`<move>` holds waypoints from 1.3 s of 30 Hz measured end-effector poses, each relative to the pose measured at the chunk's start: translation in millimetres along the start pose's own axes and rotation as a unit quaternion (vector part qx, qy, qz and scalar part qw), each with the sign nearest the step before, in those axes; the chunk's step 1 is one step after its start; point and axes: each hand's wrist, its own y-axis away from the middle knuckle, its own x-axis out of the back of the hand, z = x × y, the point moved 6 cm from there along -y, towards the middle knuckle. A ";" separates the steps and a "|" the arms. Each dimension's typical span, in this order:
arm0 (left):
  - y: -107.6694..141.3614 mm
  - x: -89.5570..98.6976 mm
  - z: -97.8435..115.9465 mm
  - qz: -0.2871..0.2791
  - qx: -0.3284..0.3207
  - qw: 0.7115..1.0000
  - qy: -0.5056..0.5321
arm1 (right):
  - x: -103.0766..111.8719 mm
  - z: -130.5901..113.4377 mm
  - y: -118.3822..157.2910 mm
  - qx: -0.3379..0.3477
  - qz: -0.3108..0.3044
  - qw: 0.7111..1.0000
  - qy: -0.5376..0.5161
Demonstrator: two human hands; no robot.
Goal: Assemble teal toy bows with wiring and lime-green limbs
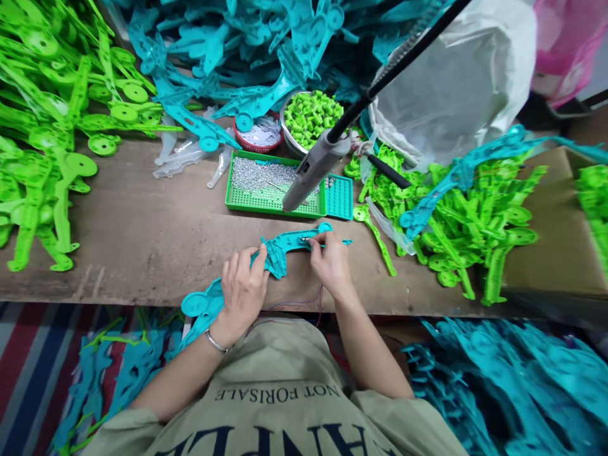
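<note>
A long turquoise plastic part point(291, 242) lies on the table's front edge, its wide disc end running off to the lower left. My left hand point(244, 282) holds it down near its middle, fingers bent over it. Over its right half, my right hand point(330, 261) is pinched, with small silvery bits that look like screws at the fingertips. Just beyond, a green perforated tray point(275, 206) contains many small silvery screws point(259, 172). A grey electric screwdriver point(317, 166) hangs over this tray, pointing down.
Green plastic parts point(42, 126) pile up at left, more point(456, 228) at right beside a cardboard box point(546, 234). Turquoise parts point(228, 38) are heaped behind. A bowl of green pieces point(311, 120), a red basket point(259, 147) and a white sack point(451, 82) stand at the back.
</note>
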 end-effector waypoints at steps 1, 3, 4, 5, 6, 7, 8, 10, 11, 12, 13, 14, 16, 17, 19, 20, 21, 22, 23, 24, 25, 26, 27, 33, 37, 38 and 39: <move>-0.2 -0.8 -1.3 -0.009 0.006 1.000 0.005 | 0.1 1.4 0.9 -0.005 0.006 1.000 -0.009; -1.0 -1.4 -2.9 -0.020 0.008 1.000 0.009 | 0.6 3.4 1.5 -0.018 0.017 0.999 -0.019; -1.6 -1.2 -3.3 -0.022 0.004 1.000 0.009 | 0.9 3.8 1.3 -0.024 0.020 0.999 -0.022; -2.4 -0.9 -3.5 -0.023 -0.001 1.000 0.009 | 1.1 3.7 1.0 -0.026 0.020 0.999 -0.025; -3.3 -0.6 -4.0 -0.024 -0.005 1.000 0.008 | 1.3 3.2 0.4 -0.027 0.018 0.999 -0.029; -4.3 -0.4 -4.6 -0.025 -0.008 1.000 0.007 | 1.4 2.4 -0.1 -0.025 0.014 0.999 -0.033; -5.2 -0.4 -5.5 -0.027 -0.009 1.000 0.007 | 1.5 1.5 -0.7 -0.022 0.008 0.999 -0.036; -7.0 -1.0 -7.0 -0.033 -0.010 0.999 0.006 | 1.7 0.0 -1.8 -0.012 -0.002 0.999 -0.036; -7.8 -1.4 -7.6 -0.036 -0.010 0.999 0.004 | 1.8 -0.4 -2.4 -0.006 -0.005 0.999 -0.033; -8.4 -1.8 -8.0 -0.040 -0.011 0.999 0.002 | 2.0 -0.7 -3.0 0.000 -0.009 1.000 -0.029; -9.0 -2.1 -8.0 -0.044 -0.014 0.999 -0.001 | 2.3 -0.9 -3.6 0.007 -0.012 1.000 -0.024; -9.5 -2.2 -7.8 -0.049 -0.017 0.999 -0.005 | 2.8 -1.2 -4.4 0.013 -0.015 1.000 -0.019; -11.1 -1.9 -7.1 -0.066 -0.023 0.997 -0.017 | 5.9 -3.1 -6.2 0.032 -0.019 0.999 -0.011; -12.3 -1.2 -6.5 -0.077 -0.028 0.996 -0.024 | 9.1 -5.1 -7.0 0.046 -0.019 0.999 -0.007; -16.4 1.5 -4.9 -0.105 -0.040 0.993 -0.037 | 19.0 -10.9 -8.6 0.079 -0.013 0.997 0.002; -19.4 3.4 -3.5 -0.122 -0.051 0.990 -0.042 | 25.2 -14.2 -9.3 0.097 -0.009 0.995 0.007; -23.1 5.7 -1.7 -0.141 -0.065 0.987 -0.046 | 31.7 -17.1 -10.0 0.114 -0.005 0.993 0.015; -27.4 8.3 0.4 -0.159 -0.080 0.983 -0.050 | 38.1 -19.2 -10.8 0.128 0.001 0.991 0.025; -32.3 11.2 2.5 -0.175 -0.095 0.979 -0.054 | 43.8 -20.2 -11.7 0.138 0.008 0.990 0.037; -37.6 14.2 4.2 -0.188 -0.107 0.975 -0.058 | 48.2 -20.1 -12.7 0.144 0.015 0.988 0.051; -43.0 16.8 5.4 -0.201 -0.115 0.971 -0.062 | 50.6 -18.8 -13.8 0.148 0.018 0.987 0.068; -48.2 18.9 6.0 -0.213 -0.118 0.968 -0.066 | 50.3 -16.3 -14.8 0.147 0.012 0.985 0.086; -52.7 20.3 6.3 -0.226 -0.120 0.964 -0.068 | 47.3 -13.0 -15.6 0.145 -0.006 0.984 0.102; -59.1 20.3 11.1 -0.251 -0.147 0.955 -0.062 | 32.6 -2.4 -11.6 0.155 -0.060 0.982 0.088; -43.6 10.2 14.6 -0.221 -0.163 0.960 -0.058 | 46.2 -1.2 -17.6 0.157 -0.034 0.986 0.034; -39.0 7.5 14.0 -0.200 -0.162 0.965 -0.055 | 50.6 1.9 -23.3 0.150 -0.025 0.988 0.026; -34.5 4.8 11.8 -0.177 -0.154 0.971 -0.052 | 55.1 6.1 -31.3 0.143 -0.011 0.989 0.022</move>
